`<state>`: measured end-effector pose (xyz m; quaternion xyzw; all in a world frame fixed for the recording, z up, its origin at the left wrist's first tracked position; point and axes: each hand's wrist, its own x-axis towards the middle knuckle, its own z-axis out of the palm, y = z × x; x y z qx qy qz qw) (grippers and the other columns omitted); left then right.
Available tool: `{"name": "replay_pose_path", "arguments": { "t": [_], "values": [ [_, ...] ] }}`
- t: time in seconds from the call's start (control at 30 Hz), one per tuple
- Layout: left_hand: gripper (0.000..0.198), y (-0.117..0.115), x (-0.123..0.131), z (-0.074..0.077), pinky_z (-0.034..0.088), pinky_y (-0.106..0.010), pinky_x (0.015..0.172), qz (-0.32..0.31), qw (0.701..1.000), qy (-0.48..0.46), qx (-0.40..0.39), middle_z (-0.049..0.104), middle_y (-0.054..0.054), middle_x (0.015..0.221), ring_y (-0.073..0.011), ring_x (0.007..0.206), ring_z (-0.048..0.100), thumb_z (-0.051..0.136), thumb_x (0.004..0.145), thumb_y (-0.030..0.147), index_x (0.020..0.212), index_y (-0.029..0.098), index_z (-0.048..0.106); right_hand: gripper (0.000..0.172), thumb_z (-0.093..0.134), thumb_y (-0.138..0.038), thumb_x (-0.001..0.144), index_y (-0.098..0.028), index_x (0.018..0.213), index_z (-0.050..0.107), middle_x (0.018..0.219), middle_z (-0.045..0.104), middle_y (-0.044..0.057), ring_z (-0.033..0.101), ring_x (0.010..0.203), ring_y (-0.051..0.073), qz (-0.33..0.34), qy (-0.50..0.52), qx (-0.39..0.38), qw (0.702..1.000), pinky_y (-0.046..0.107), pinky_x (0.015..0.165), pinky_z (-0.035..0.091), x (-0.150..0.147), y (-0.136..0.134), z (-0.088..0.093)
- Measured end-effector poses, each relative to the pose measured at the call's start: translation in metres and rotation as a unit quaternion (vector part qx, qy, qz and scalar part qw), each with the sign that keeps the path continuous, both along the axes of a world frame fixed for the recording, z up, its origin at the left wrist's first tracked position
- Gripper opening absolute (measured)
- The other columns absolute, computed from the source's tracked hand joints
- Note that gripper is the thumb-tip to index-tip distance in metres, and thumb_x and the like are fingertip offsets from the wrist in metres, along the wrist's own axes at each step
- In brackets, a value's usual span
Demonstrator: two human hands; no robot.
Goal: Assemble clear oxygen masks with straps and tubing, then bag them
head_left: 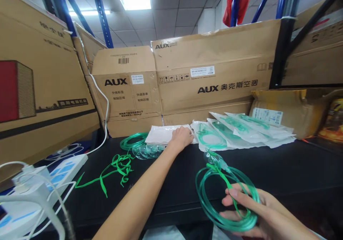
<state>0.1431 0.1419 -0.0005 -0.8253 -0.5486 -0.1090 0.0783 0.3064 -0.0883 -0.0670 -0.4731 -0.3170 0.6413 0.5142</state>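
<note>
My right hand [249, 208] is closed around a coil of green tubing [211, 197] with a clear mask [214, 158] on its far end, held just above the black table [294, 168]. My left hand [182, 136] reaches across the table and rests on a stack of empty white pouches [160, 133], fingers bent down onto it. Beside that stack lie another green tubing coil [131, 140] and clear masks [146, 150].
Sealed pouches holding green tubing [241, 131] fan out at the back right. Loose green straps [118, 166] lie at left. Cardboard boxes [203, 72] wall the back and left. A white power strip [61, 172] with cables sits at the left edge.
</note>
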Motion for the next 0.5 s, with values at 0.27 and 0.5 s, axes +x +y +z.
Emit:
{"name": "replay_pose_path", "arguments": {
  "t": [0.27, 0.5],
  "values": [
    [0.027, -0.016, -0.025, 0.039, 0.053, -0.048, 0.094, 0.016, 0.989, -0.077, 0.125, 0.071, -0.011, 0.115, -0.0263, 0.108, 0.068, 0.053, 0.104, 0.032, 0.118, 0.016, 0.067, 0.052, 0.083, -0.059, 0.074, -0.018, 0.103, 0.065, 0.092, 0.079, 0.011, 0.078, 0.084, 0.033, -0.011, -0.119, 0.055, 0.991, 0.04, 0.072, 0.065, 0.025, 0.007, 0.003],
    [0.023, -0.114, -0.066, 0.018, 0.048, -0.029, 0.096, -0.138, 0.974, -0.112, 0.143, 0.075, -0.002, 0.119, -0.0203, 0.109, 0.069, 0.053, 0.101, 0.027, 0.117, 0.025, 0.071, 0.045, 0.088, -0.053, 0.068, -0.021, 0.092, 0.067, 0.078, 0.077, 0.004, 0.074, 0.063, 0.022, -0.088, -0.124, 0.051, 0.987, 0.025, 0.054, 0.06, 0.052, -0.001, 0.015]
  ]
}}
